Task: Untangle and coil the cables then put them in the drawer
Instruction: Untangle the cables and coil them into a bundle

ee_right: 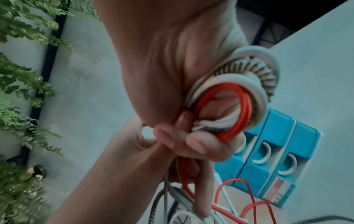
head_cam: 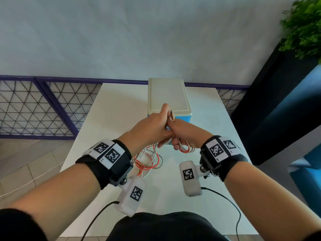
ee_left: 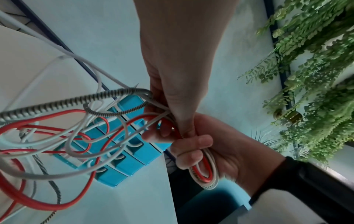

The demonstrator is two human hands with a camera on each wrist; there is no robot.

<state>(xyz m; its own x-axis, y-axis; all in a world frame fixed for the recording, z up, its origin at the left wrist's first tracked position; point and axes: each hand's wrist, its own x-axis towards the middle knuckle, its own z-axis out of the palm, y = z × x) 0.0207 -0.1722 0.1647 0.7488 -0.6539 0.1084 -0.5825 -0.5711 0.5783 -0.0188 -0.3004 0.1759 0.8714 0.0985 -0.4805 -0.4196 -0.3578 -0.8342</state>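
Red, white and braided cables (ee_left: 63, 136) bundled together, still tangled.
Right hand (head_cam: 184, 134) clenches coil (ee_right: 237, 109); left hand (head_cam: 152, 129) pinches strands — feed slack slowly, separating each.

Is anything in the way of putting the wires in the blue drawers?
Yes. The drawers all look pushed shut, and the cables are still a loose tangle. The right hand grips only a small coil; the left hand holds strands beside it.

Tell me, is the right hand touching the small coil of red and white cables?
Touching. The right wrist view shows the right hand curled around the coil.
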